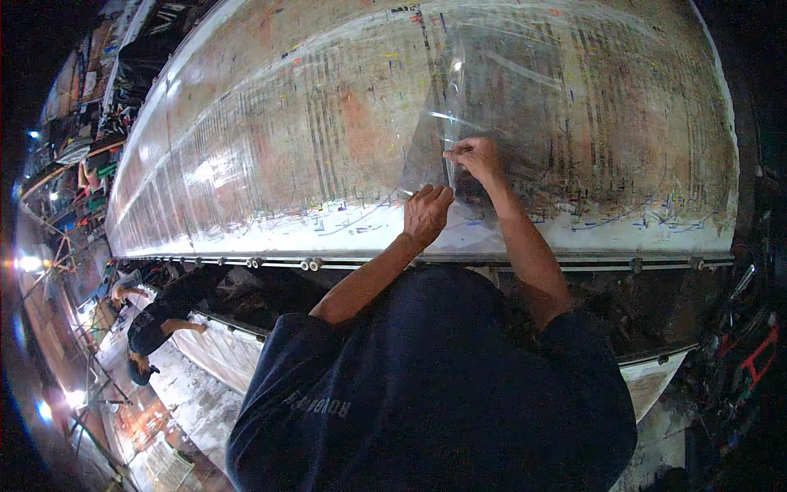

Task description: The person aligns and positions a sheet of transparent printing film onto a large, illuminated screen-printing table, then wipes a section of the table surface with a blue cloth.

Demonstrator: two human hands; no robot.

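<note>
A large see-through plastic sheet [508, 98], greyish and glossy, lies over the stained table top [279, 123]. Along its left part runs a raised, shiny fold. My right hand [477, 157] pinches the sheet at this fold, thumb and fingers pressed together. Closer to the table's front edge, my left hand [428, 211] has its fingers curled down onto the sheet's near left corner and appears to grip it. Its fingertips are partly hidden by the hand itself.
A rail [328, 263] with small rollers runs along the table's front edge. Behind me stands another long table [217, 348]. At the lower left a person [164, 324] in dark clothes bends over a white surface. Bright lamps [31, 264] and metal framing line the far left.
</note>
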